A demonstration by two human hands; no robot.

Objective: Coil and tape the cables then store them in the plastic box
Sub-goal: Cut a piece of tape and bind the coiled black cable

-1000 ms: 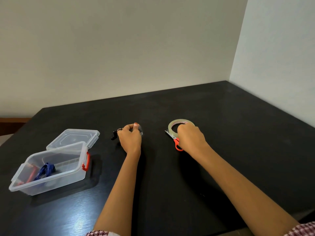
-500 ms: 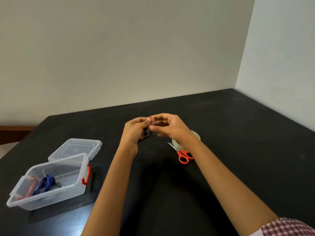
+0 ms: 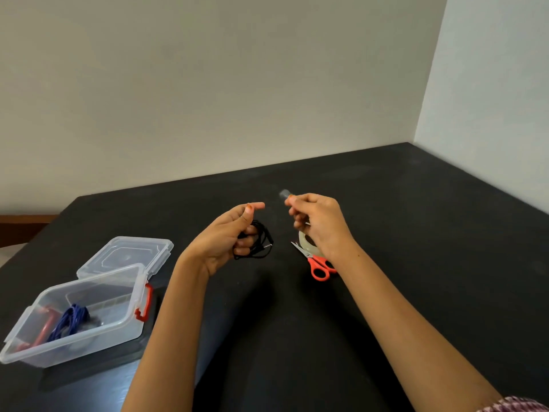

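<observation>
As left hand (image 3: pixel 225 237) grips cable (image 3: pixel 262 242), right (image 3: pixel 318 222) pinches tape (image 3: pixel 284 193)

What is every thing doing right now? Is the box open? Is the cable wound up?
plastic box, open, on the table.
lid, off the box, flat behind it.
black cable, coiled, held by the left hand.
tape piece, pinched by the right hand.
tape roll, flat on the table.
scissors, closed, on the table.
blue cable, coiled, inside the box.

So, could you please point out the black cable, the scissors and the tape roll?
black cable (image 3: pixel 263 239), head view, coil's right side.
scissors (image 3: pixel 312 261), head view, orange handle.
tape roll (image 3: pixel 307 246), head view, left rim.
</observation>
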